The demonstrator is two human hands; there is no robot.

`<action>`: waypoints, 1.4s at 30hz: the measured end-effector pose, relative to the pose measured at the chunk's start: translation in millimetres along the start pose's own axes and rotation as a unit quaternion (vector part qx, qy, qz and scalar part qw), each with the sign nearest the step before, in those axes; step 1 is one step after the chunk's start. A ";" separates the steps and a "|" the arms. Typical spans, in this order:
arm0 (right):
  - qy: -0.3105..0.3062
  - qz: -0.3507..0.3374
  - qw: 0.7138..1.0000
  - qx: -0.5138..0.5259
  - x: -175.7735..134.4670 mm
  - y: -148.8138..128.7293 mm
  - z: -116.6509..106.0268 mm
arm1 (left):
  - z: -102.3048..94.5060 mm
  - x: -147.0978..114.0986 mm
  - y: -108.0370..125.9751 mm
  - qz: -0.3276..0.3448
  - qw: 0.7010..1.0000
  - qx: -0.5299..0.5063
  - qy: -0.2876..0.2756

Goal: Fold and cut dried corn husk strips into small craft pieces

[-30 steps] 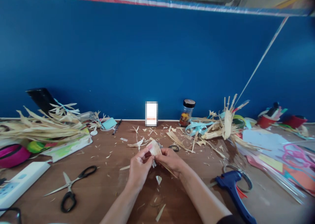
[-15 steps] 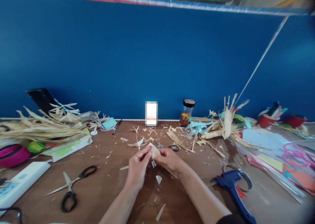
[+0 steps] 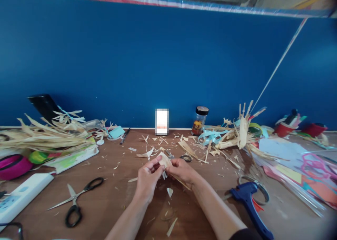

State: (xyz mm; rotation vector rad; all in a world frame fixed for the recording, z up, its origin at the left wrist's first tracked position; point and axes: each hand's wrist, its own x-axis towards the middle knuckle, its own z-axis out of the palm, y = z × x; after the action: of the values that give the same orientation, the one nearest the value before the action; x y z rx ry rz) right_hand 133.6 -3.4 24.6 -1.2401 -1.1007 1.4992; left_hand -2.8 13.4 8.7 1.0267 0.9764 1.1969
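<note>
Between my two hands, over the middle of the brown table, is a pale piece of corn husk (image 3: 164, 160). My left hand (image 3: 147, 178) pinches its left edge between thumb and fingers. From the other side my right hand (image 3: 182, 171) grips it, and a thin strip runs back under that palm. Small husk scraps (image 3: 170, 192) lie on the table below and around the hands. Just beyond them rests a small pair of scissors (image 3: 186, 158), partly hidden by the right hand and the husk.
Open black-handled scissors (image 3: 75, 198) and a white power strip (image 3: 26, 194) lie left. A blue glue gun (image 3: 249, 201) is at right. Husk piles (image 3: 44, 136) stand at both sides. A jar (image 3: 199, 122) stands against the blue partition (image 3: 158, 57).
The left fingers have shifted slightly, and a little more of the husk's upper part shows. Otherwise both hands stay in about the same place.
</note>
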 end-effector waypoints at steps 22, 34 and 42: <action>0.221 -0.074 0.816 -0.530 -8.7 -13.1 -47.7 | -14.0 10.0 4.3 0.104 0.980 0.140 0.092; 0.183 -0.084 0.783 -0.589 -12.7 -12.9 -38.0 | -14.4 11.9 0.9 0.084 0.986 0.092 0.115; 0.202 -0.122 0.851 -0.470 6.1 -3.0 -45.1 | -12.9 10.8 5.0 0.076 0.986 0.080 0.126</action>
State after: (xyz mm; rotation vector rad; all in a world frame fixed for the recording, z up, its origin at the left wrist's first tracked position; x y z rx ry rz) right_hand 177.8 7.5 21.2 -1.8524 -1.6776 0.4002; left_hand -15.2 25.7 9.7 1.1104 1.2255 1.4166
